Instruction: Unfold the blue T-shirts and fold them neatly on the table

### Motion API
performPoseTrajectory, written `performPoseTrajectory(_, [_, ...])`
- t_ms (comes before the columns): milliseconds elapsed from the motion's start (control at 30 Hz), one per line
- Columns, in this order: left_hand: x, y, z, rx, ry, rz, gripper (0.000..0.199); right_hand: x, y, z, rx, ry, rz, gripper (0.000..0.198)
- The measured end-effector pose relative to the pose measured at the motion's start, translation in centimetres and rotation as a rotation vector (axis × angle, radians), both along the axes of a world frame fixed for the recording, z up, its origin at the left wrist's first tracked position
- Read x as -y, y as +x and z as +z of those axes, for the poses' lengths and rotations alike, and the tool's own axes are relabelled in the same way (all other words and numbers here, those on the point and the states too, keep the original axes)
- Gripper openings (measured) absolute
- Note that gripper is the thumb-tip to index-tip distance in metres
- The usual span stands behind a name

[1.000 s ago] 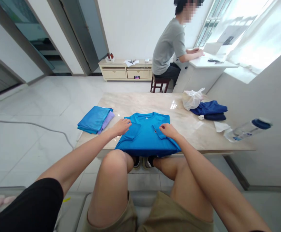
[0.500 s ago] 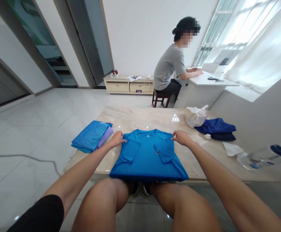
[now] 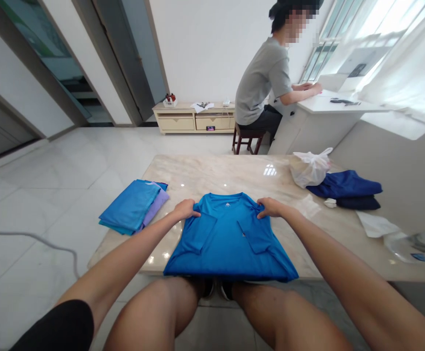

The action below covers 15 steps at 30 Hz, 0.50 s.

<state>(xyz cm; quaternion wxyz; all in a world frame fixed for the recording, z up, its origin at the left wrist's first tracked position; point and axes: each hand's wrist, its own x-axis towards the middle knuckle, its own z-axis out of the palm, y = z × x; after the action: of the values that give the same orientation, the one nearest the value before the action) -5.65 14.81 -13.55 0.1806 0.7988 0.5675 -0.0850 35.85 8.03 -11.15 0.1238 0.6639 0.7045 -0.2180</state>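
Observation:
A blue T-shirt (image 3: 227, 243) lies on the marble-look table (image 3: 205, 170) in front of my knees, its collar away from me and both sleeves folded inward over the front. Its lower part reaches the table's near edge. My left hand (image 3: 187, 209) pinches the shirt at the left shoulder, thumb towards the middle. At the opposite shoulder my right hand (image 3: 270, 207) grips the fabric between thumb and fingers. A stack of folded clothes (image 3: 130, 204), blue on top with some lilac at the side, rests left of my left hand.
At the table's right lie a white plastic bag (image 3: 311, 168), dark blue clothing (image 3: 347, 187), white paper (image 3: 376, 224) and a clear bottle (image 3: 413, 246). Beyond the table a person in a grey shirt (image 3: 261, 83) sits on a stool at a white desk (image 3: 333, 105). A low cabinet (image 3: 177, 124) stands against the wall.
Both hands have drawn slightly inward with the shirt's shoulders, which now sit closer together. The camera view has shifted, so the person and bottle appear farther right.

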Motion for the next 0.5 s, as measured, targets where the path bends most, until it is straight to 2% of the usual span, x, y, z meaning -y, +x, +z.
performPoseTrajectory(100, [2.5, 0.0, 1.3, -0.043, 0.054, 0.008, 0.033, 2.8, -1.4, 1.6, 0.060, 0.088, 0.032, 0.036])
performPoseTrajectory(267, [5.3, -0.3, 3.9, -0.042, 0.154, 0.009, 0.028, 6.4, -2.7, 4.4, 0.093, 0.271, -0.034, 0.027])
performPoseTrajectory(400, [5.1, -0.4, 5.5, 0.004, 0.218, -0.003, 0.027, 6.9, -3.1, 5.8, 0.074, 0.384, -0.073, 0.026])
performPoseTrajectory(500, [3.8, -0.3, 5.8, 0.041, 0.226, 0.031, 0.028, 5.4, -3.1, 5.7, 0.054, 0.435, -0.102, 0.027])
